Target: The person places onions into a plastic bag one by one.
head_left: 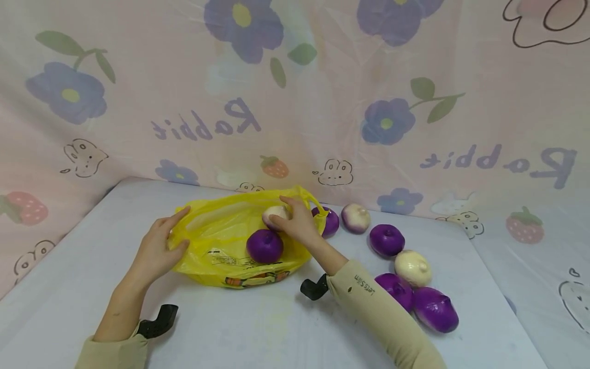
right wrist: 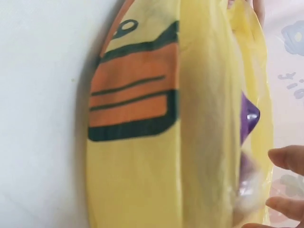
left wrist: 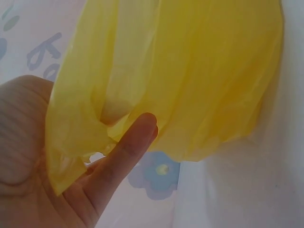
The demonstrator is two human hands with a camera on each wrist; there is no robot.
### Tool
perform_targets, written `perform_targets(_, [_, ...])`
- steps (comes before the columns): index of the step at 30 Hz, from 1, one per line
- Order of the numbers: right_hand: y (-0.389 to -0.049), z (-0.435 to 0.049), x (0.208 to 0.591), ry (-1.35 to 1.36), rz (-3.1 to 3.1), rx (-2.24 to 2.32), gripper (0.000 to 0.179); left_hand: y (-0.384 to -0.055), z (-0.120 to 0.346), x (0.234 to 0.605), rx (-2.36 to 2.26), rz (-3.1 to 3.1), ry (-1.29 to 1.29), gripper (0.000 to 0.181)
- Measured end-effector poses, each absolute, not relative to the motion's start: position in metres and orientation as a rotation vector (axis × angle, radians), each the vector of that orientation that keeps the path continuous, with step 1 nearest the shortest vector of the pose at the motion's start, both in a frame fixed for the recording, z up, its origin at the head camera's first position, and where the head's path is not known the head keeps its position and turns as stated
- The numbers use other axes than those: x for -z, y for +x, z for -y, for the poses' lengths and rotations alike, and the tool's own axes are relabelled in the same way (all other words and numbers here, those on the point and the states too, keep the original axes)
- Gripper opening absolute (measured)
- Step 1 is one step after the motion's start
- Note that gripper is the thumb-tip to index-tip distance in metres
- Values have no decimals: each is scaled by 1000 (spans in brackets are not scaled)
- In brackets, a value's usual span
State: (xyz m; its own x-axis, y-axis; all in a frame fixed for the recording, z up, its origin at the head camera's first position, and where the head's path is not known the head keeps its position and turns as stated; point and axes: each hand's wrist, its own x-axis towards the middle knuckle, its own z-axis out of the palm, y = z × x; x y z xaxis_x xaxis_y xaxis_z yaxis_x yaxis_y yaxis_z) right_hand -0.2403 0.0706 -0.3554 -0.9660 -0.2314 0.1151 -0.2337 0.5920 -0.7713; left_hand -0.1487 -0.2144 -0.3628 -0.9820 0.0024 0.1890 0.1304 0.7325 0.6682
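So, starting at the left: a beige left sleeve (head_left: 112, 353) with a black angled mount (head_left: 158, 321) just right of the wrist, and above them the left hand (head_left: 159, 248), gripping the left edge of a yellow plastic bag (head_left: 221, 230). Its thumb and forefinger are apart, the thin film caught between thumb and palm, and the bag stretches right from this hand, mouth gaping.

Inside the bag, between the two hands, sits a glossy purple onion (head_left: 265, 246) — left of the right hand (head_left: 299, 223) and nearer the person. Beside it, right at the right hand's thumb, is a white onion (head_left: 273, 211) tinged purple. That hand is spread, thumb and fingers well separated over the mouth; whether the thumb touches the white onion, I cannot tell.

Below the right hand, a second black mount (head_left: 314, 288) juts from the right sleeve (head_left: 382, 312). Just right of this hand, a partly hidden purple onion (head_left: 331, 221) peeks past the bag's handle. Farther right come a purple-tinged white onion (head_left: 356, 219), a purple onion (head_left: 387, 241), then a cream onion (head_left: 413, 268) — and, nearer the person, two more purple onions (head_left: 435, 310), one partly behind the sleeve, all on the white tabletop (head_left: 239, 328).
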Motion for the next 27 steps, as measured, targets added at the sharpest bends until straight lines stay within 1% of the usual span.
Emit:
perform_targets(7, [-235,-76,353,383,2771,-1375,58,-149,215,364,1074,2750,-117,69])
perform_targets(13, [-232,-83,348,382,2617,-1575,57,-149,215,363,1071,2754,-110,69])
perform_targets(20, [-229,-93,342,464,2328,-1831,54,-148,216,364,1066,2762,-103,70])
perform_targets(27, [-228,-103,340,445,2275,-1872,54,-147,217,366,1079,2766,-102,70])
